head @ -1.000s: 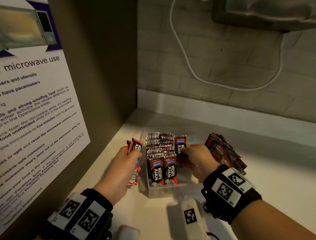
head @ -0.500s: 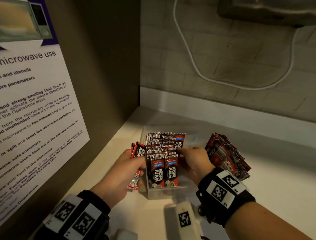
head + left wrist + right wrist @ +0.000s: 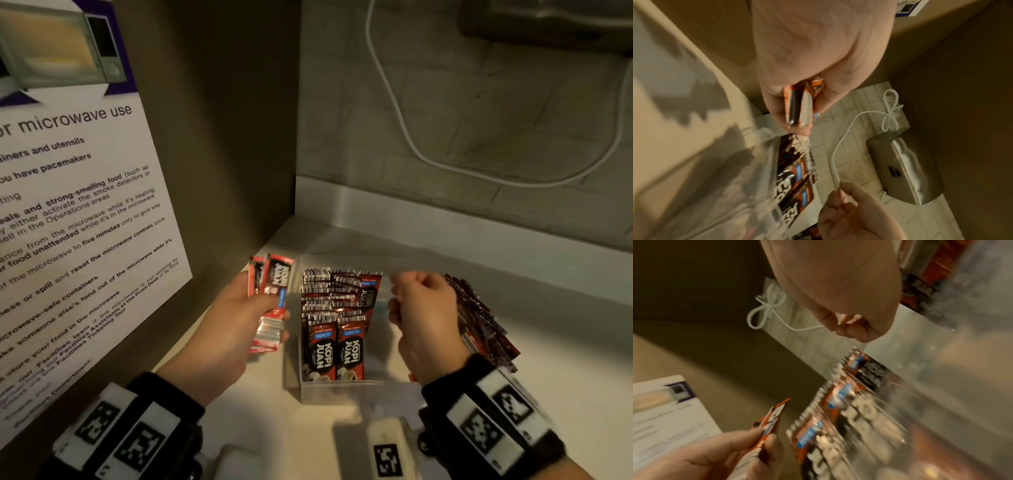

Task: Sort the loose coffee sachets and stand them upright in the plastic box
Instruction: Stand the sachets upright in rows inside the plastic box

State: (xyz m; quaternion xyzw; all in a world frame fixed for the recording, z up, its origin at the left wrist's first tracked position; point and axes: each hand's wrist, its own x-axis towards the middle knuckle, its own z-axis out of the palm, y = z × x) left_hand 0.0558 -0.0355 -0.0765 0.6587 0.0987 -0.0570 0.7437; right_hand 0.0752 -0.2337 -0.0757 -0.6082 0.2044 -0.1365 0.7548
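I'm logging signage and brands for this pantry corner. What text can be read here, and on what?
"KOPI JUAN", "100%": sachets in the plastic box
"KOPI JUAN": sachets in the left hand
"microwave use", "strong-smelling food", "five minutes": wall poster
The poster's small lines, the loose pile and the wrist views are too blurred to read.

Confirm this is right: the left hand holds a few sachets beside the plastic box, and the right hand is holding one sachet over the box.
One thing is wrong: the right hand holds nothing. Its fingers are curled and bare above the plastic box, as the right wrist view and the head view show. The rest stands: the left hand holds a few sachets beside the box.
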